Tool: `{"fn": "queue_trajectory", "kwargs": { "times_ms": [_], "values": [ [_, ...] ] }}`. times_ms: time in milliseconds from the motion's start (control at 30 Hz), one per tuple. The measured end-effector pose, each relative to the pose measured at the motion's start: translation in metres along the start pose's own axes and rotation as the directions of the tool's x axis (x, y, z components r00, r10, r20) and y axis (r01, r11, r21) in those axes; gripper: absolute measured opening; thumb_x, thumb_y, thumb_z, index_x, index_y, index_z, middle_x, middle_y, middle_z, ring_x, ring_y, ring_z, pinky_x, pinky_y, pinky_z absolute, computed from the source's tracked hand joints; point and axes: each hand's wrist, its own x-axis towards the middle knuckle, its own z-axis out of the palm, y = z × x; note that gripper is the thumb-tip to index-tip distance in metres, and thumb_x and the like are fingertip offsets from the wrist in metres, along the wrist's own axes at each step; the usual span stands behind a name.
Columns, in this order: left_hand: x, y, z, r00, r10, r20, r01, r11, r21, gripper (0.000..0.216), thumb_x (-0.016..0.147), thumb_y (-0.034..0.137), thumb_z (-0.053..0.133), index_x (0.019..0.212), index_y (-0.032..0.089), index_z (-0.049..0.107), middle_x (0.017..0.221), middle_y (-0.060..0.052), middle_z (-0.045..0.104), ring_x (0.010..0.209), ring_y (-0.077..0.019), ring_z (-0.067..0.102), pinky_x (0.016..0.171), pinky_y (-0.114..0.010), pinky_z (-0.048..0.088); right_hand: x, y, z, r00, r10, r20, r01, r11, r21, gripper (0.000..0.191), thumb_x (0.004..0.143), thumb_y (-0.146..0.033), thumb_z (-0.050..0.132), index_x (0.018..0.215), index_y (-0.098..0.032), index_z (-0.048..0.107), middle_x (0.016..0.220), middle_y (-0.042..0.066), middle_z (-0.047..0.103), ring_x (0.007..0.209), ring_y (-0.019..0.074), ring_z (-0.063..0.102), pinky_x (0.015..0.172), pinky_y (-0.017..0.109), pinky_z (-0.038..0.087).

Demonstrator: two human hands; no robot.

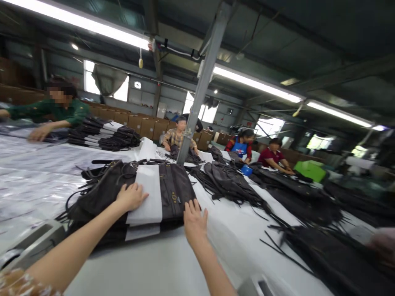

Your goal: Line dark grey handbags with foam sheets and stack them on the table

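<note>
A stack of dark brown bags (173, 189) lies on the white table (154, 263) in front of me, with a white sheet of wrapping paper (149, 193) laid across the top bag. My left hand (131, 196) lies flat on the left edge of that sheet and the bag, fingers stretched out. The fingers of my right hand (194, 220) are spread on the lower right corner of the top bag. Straps (77, 193) trail out from the left side of the stack.
More piles of dark bags (228, 181) and straps run along the table to the right and far left (101, 135). Several other people work at the far side. A grey metal post (200, 86) rises behind the stack. Clear plastic sheets (37, 164) cover the left.
</note>
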Motion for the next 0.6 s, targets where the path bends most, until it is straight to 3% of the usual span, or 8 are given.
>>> {"fn": "queue_trajectory", "kwargs": {
  "times_ms": [100, 200, 333, 433, 500, 600],
  "values": [
    [-0.047, 0.007, -0.009, 0.997, 0.039, 0.071, -0.048, 0.991, 0.122, 0.037, 0.087, 0.036, 0.041, 0.11, 0.017, 0.063, 0.123, -0.02, 0.057, 0.129, -0.0382, 0.036, 0.106, -0.067, 0.009, -0.067, -0.022, -0.014, 0.994, 0.02, 0.104, -0.031, 0.994, 0.107, 0.049, 0.091, -0.032, 0.038, 0.138, -0.019, 0.036, 0.153, 0.016, 0.025, 0.141, 0.0293, 0.021, 0.108, 0.065, 0.02],
    [-0.102, 0.018, -0.02, 0.993, 0.059, 0.103, -0.078, 0.977, 0.196, 0.039, 0.09, 0.029, 0.035, 0.118, 0.021, 0.061, 0.129, -0.019, 0.054, 0.134, -0.0378, 0.027, 0.105, -0.067, 0.01, -0.156, -0.046, -0.033, 0.98, -0.047, 0.191, -0.001, 0.97, 0.245, 0.043, 0.091, -0.038, 0.041, 0.131, -0.021, 0.044, 0.152, 0.017, 0.025, 0.142, 0.0304, 0.02, 0.11, 0.064, 0.018],
    [-0.192, 0.032, -0.02, 0.989, 0.006, 0.145, -0.05, 0.953, 0.298, 0.043, 0.086, 0.04, 0.046, 0.127, 0.027, 0.055, 0.135, -0.015, 0.052, 0.135, -0.0376, 0.027, 0.106, -0.062, 0.02, -0.28, -0.054, -0.059, 0.94, -0.164, 0.299, 0.032, 0.916, 0.4, 0.039, 0.092, -0.04, 0.04, 0.126, -0.024, 0.049, 0.152, 0.015, 0.027, 0.142, 0.029, 0.019, 0.112, 0.062, 0.018],
    [-0.271, 0.034, 0.0, 0.977, -0.002, 0.213, -0.064, 0.951, 0.303, 0.053, 0.083, 0.047, 0.049, 0.131, 0.025, 0.052, 0.14, -0.015, 0.048, 0.136, -0.037, 0.029, 0.108, -0.059, 0.022, -0.357, -0.034, -0.061, 0.911, -0.155, 0.383, -0.012, 0.917, 0.399, 0.036, 0.09, -0.04, 0.045, 0.121, -0.025, 0.054, 0.151, 0.013, 0.031, 0.141, 0.0285, 0.023, 0.112, 0.059, 0.022],
    [-0.324, 0.029, 0.022, 0.945, -0.029, 0.324, -0.058, 0.965, 0.255, 0.06, 0.086, 0.053, 0.038, 0.136, 0.022, 0.048, 0.145, -0.016, 0.041, 0.14, -0.036, 0.025, 0.11, -0.057, 0.02, -0.4, -0.015, -0.05, 0.908, -0.069, 0.414, -0.064, 0.952, 0.299, 0.033, 0.084, -0.039, 0.055, 0.114, -0.026, 0.06, 0.146, 0.013, 0.038, 0.137, 0.0306, 0.033, 0.109, 0.056, 0.031],
    [-0.396, 0.019, 0.056, 0.909, -0.107, 0.402, 0.012, 0.973, 0.231, 0.064, 0.085, 0.058, 0.032, 0.141, 0.026, 0.04, 0.152, -0.012, 0.031, 0.142, -0.0357, 0.019, 0.112, -0.056, 0.02, -0.457, 0.013, -0.024, 0.968, 0.055, 0.247, -0.086, 0.989, 0.12, 0.028, 0.079, -0.031, 0.064, 0.107, -0.029, 0.066, 0.133, 0.009, 0.055, 0.122, 0.0289, 0.053, 0.1, 0.047, 0.046]
  ]
}}
